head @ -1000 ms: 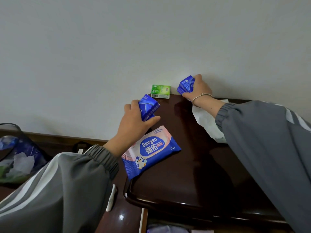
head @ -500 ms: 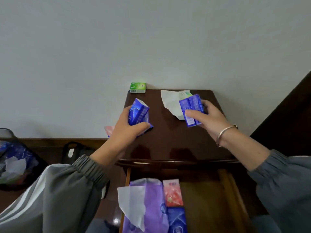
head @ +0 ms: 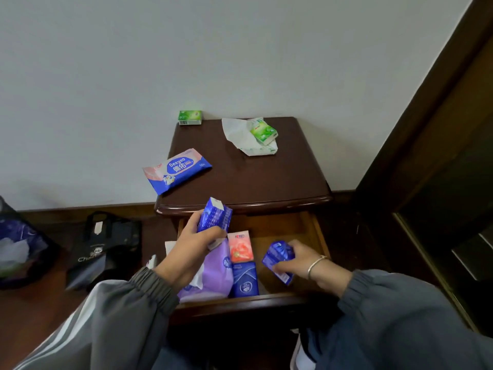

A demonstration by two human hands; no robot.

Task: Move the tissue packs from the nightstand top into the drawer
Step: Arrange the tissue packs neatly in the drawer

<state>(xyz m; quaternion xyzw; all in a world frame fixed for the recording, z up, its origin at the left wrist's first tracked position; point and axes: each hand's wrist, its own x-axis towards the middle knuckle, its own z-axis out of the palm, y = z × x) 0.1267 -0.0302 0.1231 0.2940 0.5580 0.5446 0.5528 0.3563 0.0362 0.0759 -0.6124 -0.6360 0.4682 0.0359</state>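
Observation:
My left hand point(head: 192, 241) grips a blue tissue pack point(head: 215, 216) above the left side of the open drawer point(head: 318, 231). My right hand point(head: 301, 260) holds a second blue tissue pack point(head: 277, 259) low inside the drawer's right half. In the drawer lie a purple pack point(head: 216, 273), a pink pack point(head: 241, 247) and a dark blue pack point(head: 244, 280). On the nightstand top point(head: 256, 180) remain a blue and pink wet-wipe pack point(head: 177, 170) overhanging the left edge, a green pack point(head: 190, 117) at the back left corner, and a green pack point(head: 263, 133) on a loose white tissue point(head: 237, 134).
A black paper bag point(head: 105, 247) stands on the floor left of the nightstand. A dark bin point(head: 20, 247) with crumpled tissues sits at the far left. A dark wooden frame point(head: 426, 129) rises on the right. The wall is right behind the nightstand.
Both hands have come down and toward me from the nightstand top to the drawer, each carrying its blue pack. The view has tilted down, so the whole drawer shows.

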